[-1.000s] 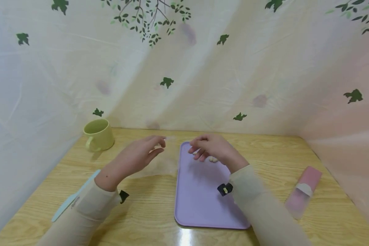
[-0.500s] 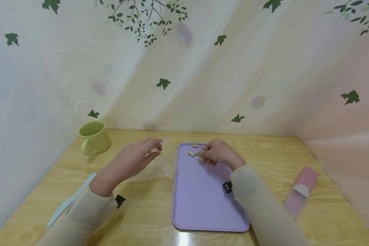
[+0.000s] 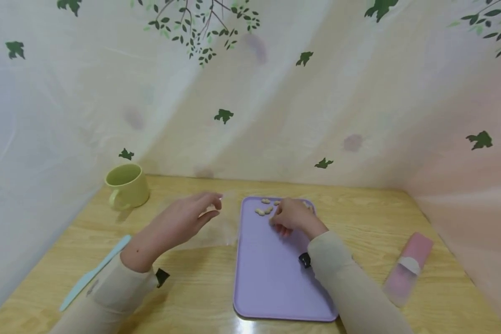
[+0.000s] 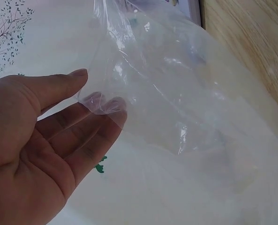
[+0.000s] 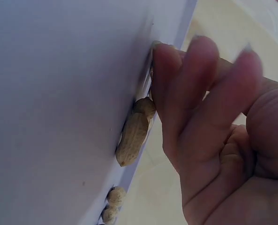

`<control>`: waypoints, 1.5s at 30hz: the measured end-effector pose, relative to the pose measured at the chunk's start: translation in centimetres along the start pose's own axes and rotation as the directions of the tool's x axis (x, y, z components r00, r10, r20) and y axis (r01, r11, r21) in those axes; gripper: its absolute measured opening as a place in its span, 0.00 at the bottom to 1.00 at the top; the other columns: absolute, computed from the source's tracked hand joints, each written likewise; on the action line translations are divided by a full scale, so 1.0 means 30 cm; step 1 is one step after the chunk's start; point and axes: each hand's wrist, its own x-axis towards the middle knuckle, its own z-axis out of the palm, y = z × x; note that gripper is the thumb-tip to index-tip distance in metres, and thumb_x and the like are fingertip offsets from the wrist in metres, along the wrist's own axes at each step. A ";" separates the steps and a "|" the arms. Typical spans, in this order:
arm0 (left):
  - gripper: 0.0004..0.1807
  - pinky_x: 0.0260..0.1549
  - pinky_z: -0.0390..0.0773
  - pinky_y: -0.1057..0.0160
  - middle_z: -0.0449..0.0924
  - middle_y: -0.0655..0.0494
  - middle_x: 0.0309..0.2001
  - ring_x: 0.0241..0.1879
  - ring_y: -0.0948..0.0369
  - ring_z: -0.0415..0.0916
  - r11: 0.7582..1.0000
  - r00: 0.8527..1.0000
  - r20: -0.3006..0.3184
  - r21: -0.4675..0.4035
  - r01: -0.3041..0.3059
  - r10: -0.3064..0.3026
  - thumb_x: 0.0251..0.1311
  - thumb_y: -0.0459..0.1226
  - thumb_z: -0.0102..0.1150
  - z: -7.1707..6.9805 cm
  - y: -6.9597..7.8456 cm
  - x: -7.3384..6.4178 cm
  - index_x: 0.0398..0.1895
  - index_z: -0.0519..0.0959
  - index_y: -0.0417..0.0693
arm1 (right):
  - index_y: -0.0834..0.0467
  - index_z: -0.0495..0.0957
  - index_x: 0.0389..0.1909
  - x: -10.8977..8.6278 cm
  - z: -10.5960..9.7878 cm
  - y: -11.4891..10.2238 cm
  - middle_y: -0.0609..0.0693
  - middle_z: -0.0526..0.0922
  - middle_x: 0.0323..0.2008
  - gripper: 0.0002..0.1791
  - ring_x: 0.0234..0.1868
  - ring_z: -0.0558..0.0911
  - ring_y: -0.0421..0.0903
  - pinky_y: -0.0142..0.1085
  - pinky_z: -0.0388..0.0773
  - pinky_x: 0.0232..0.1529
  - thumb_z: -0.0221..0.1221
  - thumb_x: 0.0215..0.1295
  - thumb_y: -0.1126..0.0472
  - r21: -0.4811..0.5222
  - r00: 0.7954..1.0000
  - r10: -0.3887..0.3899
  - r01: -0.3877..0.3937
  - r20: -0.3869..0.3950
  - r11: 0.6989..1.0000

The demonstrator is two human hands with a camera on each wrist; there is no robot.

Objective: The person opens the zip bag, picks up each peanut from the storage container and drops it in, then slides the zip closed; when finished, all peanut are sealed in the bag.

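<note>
Peanuts [image 3: 260, 212] at the far end of your tray [image 3: 275, 273], right hand [image 3: 294, 215] among them

Nearest you, on the left, a pale blue knife [image 3: 93, 274] slants away toward the right beside your sleeve [image 3: 117, 285]. Right of the tray, a pink case [image 3: 410, 266] slants the same way. The purple tray runs lengthwise away from you. Left of it, your left hand [image 3: 183, 215] holds a clear plastic bag [image 4: 176, 112] on curled fingers, thumb apart from them. Your right hand bends down to the tray, fingertips at one peanut; you cannot tell whether they pinch it. In the right wrist view, another peanut has its long axis aimed up toward your fingers. Left of that hand, two peanuts form a shallow V; beyond them, one lies crosswise, left to right. Others are partly hidden. Farther off stand a green mug [image 3: 135, 190], handle toward you, and a leaf-printed curtain [image 3: 267, 106].
</note>
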 end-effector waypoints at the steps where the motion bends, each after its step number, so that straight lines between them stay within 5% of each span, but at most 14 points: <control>1: 0.15 0.51 0.89 0.53 0.90 0.53 0.54 0.51 0.54 0.89 1.000 1.000 0.003 -0.001 0.005 -0.005 0.73 0.34 0.66 0.000 0.001 -0.002 0.59 0.79 0.45 | 0.60 0.85 0.26 -0.002 0.002 0.002 0.51 0.88 0.21 0.12 0.17 0.85 0.41 0.34 0.86 0.26 0.67 0.70 0.60 0.005 1.000 -0.006 0.006 0.001 1.000; 8: 0.14 0.50 0.89 0.53 0.89 0.53 0.51 0.49 0.55 0.89 1.000 1.000 -0.002 0.005 0.010 -0.010 0.73 0.34 0.66 0.003 -0.003 -0.005 0.59 0.79 0.44 | 0.56 0.84 0.28 -0.012 -0.014 0.004 0.49 0.88 0.20 0.10 0.20 0.87 0.44 0.33 0.83 0.38 0.64 0.69 0.57 0.029 1.000 0.007 -0.006 -0.027 1.000; 12: 0.15 0.48 0.90 0.53 0.89 0.53 0.52 0.48 0.55 0.89 1.000 1.000 -0.007 0.012 0.012 -0.012 0.73 0.34 0.66 0.006 -0.006 -0.008 0.59 0.79 0.44 | 0.59 0.87 0.31 -0.022 -0.032 -0.007 0.52 0.90 0.25 0.09 0.22 0.87 0.44 0.36 0.86 0.38 0.63 0.69 0.59 0.136 1.000 -0.006 0.008 -0.018 0.991; 20: 0.14 0.47 0.90 0.53 0.89 0.54 0.51 0.48 0.56 0.89 1.000 1.000 -0.019 0.020 0.001 -0.001 0.73 0.34 0.66 0.006 -0.005 -0.015 0.59 0.79 0.45 | 0.59 0.86 0.44 -0.072 -0.043 -0.068 0.58 0.93 0.42 0.11 0.26 0.88 0.44 0.42 0.89 0.36 0.66 0.72 0.54 0.336 0.998 -0.061 0.056 0.004 0.940; 24: 0.17 0.47 0.89 0.53 0.89 0.54 0.51 0.47 0.56 0.89 1.000 1.000 -0.016 0.025 0.009 -0.008 0.74 0.35 0.64 0.002 0.001 -0.015 0.63 0.78 0.44 | 0.59 0.84 0.46 -0.104 -0.040 -0.110 0.60 0.93 0.44 0.13 0.27 0.88 0.44 0.38 0.84 0.30 0.67 0.73 0.52 0.393 0.995 -0.102 0.086 0.020 0.915; 29: 0.19 0.48 0.89 0.52 0.89 0.54 0.51 0.48 0.55 0.89 1.000 1.000 -0.018 0.015 0.018 -0.018 0.75 0.35 0.64 -0.006 0.002 -0.014 0.66 0.77 0.44 | 0.62 0.83 0.47 -0.118 -0.020 -0.146 0.64 0.92 0.46 0.12 0.27 0.88 0.45 0.40 0.90 0.34 0.67 0.74 0.56 0.461 0.989 -0.150 0.126 0.015 0.878; 45: 0.20 0.46 0.89 0.54 0.89 0.54 0.50 0.46 0.57 0.89 1.000 0.999 -0.032 0.012 -0.004 0.005 0.74 0.34 0.65 -0.011 0.006 -0.009 0.65 0.77 0.43 | 0.61 0.85 0.45 -0.141 0.027 -0.194 0.62 0.93 0.44 0.11 0.27 0.88 0.46 0.43 0.90 0.32 0.66 0.75 0.56 0.436 0.977 -0.213 0.186 0.014 0.881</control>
